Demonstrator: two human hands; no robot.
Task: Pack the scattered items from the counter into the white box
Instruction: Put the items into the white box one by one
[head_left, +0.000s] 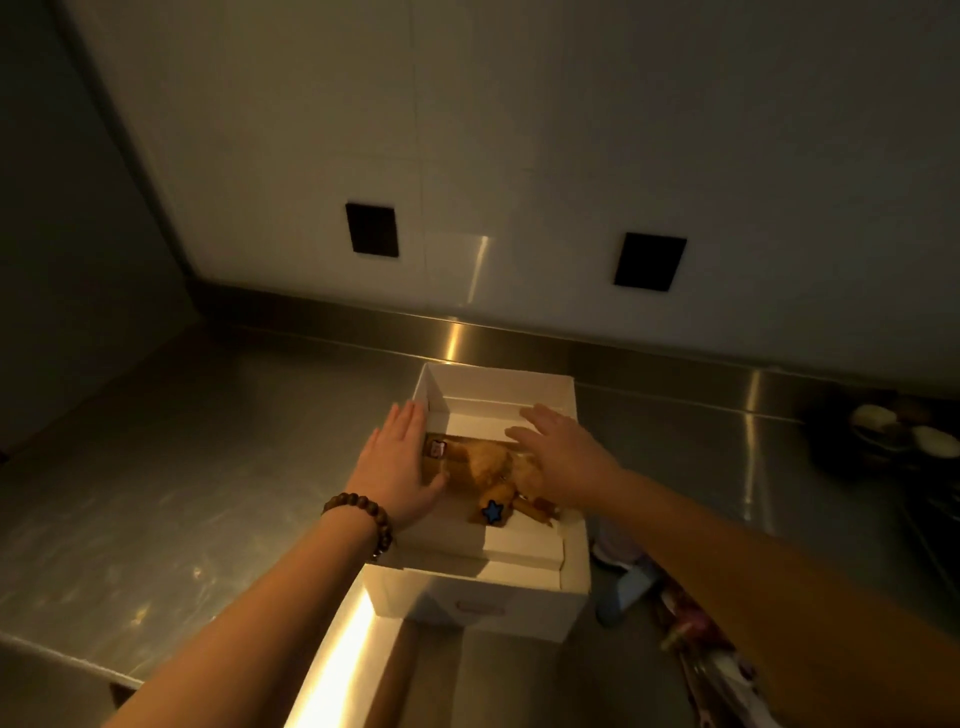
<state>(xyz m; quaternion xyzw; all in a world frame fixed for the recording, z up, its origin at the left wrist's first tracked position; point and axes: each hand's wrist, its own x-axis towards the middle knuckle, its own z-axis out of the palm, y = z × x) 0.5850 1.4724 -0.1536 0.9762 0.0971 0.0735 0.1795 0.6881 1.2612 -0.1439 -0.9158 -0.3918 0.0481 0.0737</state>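
The white box (498, 387) stands open on the steel counter (208, 467). Inside lies a tan plush toy (491, 470) with a blue star (492, 512) on it and a small pink tag (435, 448) by its left side. My left hand (397, 462), with a bead bracelet at the wrist, is flat and open over the box's left wall, thumb near the toy. My right hand (563, 452) is spread open above the toy's right side. Neither hand holds anything.
The box's lid flap (343, 654) lies toward me in front of the box. A light blue item (623, 592) and colourful packets (696, 639) sit right of the box. A dark dish with pale round things (893, 431) is at far right. The wall carries two black sockets.
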